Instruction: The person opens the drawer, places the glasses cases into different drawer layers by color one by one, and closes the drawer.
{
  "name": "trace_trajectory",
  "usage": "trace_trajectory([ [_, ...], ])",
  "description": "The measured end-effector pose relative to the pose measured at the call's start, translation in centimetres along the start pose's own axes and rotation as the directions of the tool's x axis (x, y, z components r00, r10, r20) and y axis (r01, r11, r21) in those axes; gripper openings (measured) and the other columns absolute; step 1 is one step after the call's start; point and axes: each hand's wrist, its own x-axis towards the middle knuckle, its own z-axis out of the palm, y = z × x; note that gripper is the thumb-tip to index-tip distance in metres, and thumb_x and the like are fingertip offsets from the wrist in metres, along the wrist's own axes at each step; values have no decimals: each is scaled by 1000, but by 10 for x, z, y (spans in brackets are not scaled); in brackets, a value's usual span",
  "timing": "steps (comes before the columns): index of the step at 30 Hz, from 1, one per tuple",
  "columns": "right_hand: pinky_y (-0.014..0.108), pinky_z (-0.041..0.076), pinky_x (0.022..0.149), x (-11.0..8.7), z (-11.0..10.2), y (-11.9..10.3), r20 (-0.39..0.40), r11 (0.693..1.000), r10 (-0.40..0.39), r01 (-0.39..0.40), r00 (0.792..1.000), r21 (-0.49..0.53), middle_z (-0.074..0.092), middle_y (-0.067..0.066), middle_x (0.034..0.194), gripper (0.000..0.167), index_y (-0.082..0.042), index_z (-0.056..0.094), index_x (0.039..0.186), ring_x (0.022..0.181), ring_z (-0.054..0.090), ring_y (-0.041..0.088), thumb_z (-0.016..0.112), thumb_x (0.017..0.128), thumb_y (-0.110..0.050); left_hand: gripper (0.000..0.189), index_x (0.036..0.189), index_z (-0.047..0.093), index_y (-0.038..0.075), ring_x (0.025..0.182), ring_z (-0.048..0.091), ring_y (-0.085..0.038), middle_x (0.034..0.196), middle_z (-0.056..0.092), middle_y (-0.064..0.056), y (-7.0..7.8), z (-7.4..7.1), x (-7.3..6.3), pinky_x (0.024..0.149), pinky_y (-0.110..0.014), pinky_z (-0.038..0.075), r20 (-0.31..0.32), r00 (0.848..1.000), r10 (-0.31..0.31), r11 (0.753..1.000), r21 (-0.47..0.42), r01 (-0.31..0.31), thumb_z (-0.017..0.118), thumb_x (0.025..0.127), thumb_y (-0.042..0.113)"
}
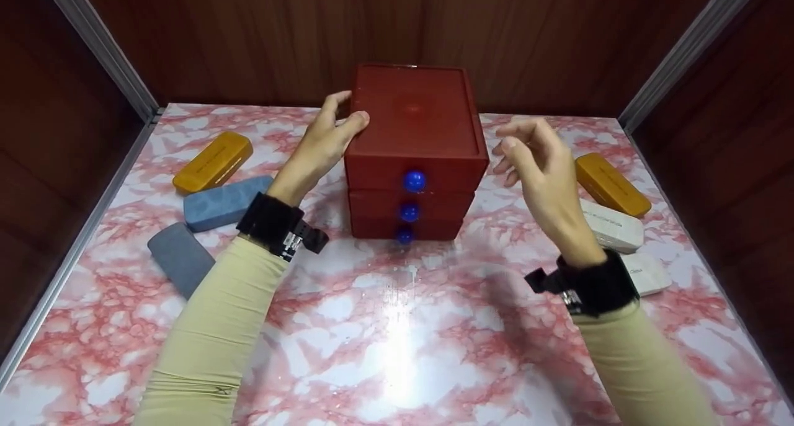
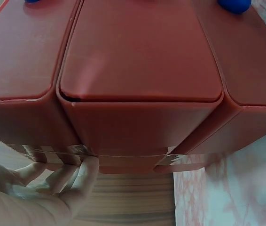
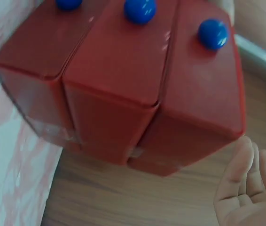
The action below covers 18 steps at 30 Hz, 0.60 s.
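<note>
A red three-drawer box (image 1: 412,113) with round blue knobs (image 1: 414,181) stands upright with all its drawers closed. My left hand (image 1: 325,131) holds its left side, the thumb resting on the top edge and the fingers bent against the side toward the back. In the left wrist view, the fingertips (image 2: 88,169) meet the box's side by strips of clear tape. To the right of the box, my right hand (image 1: 543,165) hangs in the air with loosely curled fingers and nothing in it. A gap shows between that hand and the box in the head view.
Left of the box lie a mustard case (image 1: 214,162), a blue case (image 1: 223,203) and a grey case (image 1: 181,258). Another mustard case (image 1: 613,184) and two white cases (image 1: 614,226) lie on the right, partly behind my right arm. Brown panels (image 1: 397,23) enclose the pink marbled table (image 1: 347,351).
</note>
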Motion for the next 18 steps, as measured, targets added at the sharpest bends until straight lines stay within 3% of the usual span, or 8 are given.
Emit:
trace_trajectory([
  [5,30,58,57,-19,10,-3,112,989,69,-83,991,123,72,19,92,22,-2,68,118,69,68,27,55,106,-14,73,166,28,12,142,48,-21,164,38,-13,0,0,0,118,-33,38,-9,1000,-4,1000,10,4,60,106,36],
  [10,32,58,53,-33,23,3,222,949,178,-227,959,219,74,20,96,26,-2,68,121,66,71,27,52,109,-18,72,166,28,12,141,50,-22,164,39,-13,0,3,1,117,-34,40,-6,1000,-4,1000,0,4,60,106,37],
  [18,27,52,47,-42,44,19,404,825,361,-490,840,282,78,11,102,40,-3,62,136,69,73,20,46,113,-31,72,166,29,14,141,52,-23,165,39,-11,1,7,2,117,-36,42,-1,1000,-10,1000,2,10,60,107,38],
])
